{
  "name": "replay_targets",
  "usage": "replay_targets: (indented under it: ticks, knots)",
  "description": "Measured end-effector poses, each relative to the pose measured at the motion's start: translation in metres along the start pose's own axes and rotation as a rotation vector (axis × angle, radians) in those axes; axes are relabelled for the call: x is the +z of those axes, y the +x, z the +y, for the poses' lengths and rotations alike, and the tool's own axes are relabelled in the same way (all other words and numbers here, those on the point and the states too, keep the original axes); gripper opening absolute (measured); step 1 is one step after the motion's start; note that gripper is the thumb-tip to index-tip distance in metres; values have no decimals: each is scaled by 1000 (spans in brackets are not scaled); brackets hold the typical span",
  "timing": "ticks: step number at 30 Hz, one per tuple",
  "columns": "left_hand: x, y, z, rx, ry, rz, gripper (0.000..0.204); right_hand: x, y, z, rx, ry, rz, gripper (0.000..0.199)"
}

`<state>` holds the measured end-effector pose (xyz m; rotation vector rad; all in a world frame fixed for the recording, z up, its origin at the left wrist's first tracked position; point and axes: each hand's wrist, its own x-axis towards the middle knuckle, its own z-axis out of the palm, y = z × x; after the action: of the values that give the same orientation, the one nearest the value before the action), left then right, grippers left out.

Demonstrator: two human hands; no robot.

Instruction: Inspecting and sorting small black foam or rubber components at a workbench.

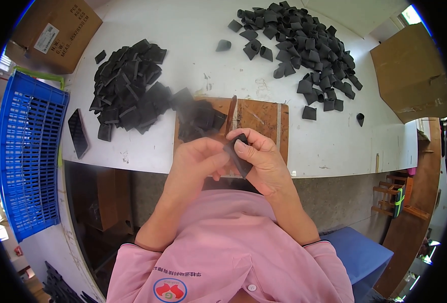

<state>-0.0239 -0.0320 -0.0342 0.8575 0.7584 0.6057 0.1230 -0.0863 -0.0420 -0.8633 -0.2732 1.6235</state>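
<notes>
Just in front of my chest, over the table's near edge, I hold a small black folded piece point(240, 162) of sheet material. My right hand point(265, 160) is closed on it, with the thumb pressed against its upper part. My left hand point(199, 160) has its fingers curled in at the piece's left edge, the thumb and forefinger pinched there; the tips are partly hidden. Behind my hands lies a brown wooden board point(268, 121) with a thin brown upright piece point(231, 115) standing on it. A loose stack of flat black pieces point(199, 118) covers the board's left part.
A heap of flat black pieces point(127, 83) lies at the left, a larger heap of curled ones point(309, 48) at the far right. Around the white table point(198, 60) are a phone point(78, 133), a blue basket point(31, 156), two cardboard boxes point(56, 30) and a blue stool point(357, 252).
</notes>
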Motion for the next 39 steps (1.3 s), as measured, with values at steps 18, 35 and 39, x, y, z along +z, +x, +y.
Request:
replay_targets:
  ticks: [18,35,39]
  knots:
    - [17,13,-30,754,734,584,6,12,14,21,-1172,-1547,274,13]
    - [23,6,-16,697,573,427,14,10,-4,-8,27,139,-119,16]
    - [16,9,20,170,-381,74,11,26,-6,-39,-85,-319,-141,20]
